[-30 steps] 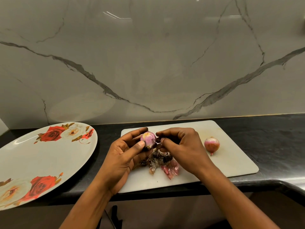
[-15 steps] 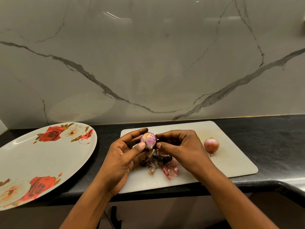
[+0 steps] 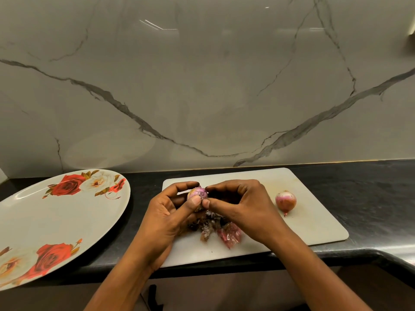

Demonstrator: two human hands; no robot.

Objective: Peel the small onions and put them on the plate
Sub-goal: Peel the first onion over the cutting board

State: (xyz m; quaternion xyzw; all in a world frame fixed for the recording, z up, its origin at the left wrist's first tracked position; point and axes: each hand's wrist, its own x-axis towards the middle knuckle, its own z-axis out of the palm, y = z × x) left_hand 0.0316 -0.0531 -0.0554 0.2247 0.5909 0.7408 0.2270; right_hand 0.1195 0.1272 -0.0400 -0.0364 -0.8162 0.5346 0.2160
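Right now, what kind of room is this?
Probably a kitchen: a white cutting board on a dark counter against a marble wall, and a small onion being peeled over it.

Two small onions: one held [image 3: 198,194], one lying [image 3: 285,200]. One cutting board [image 3: 314,221], one rose-patterned plate [image 3: 45,221], one heap of peels [image 3: 221,230].
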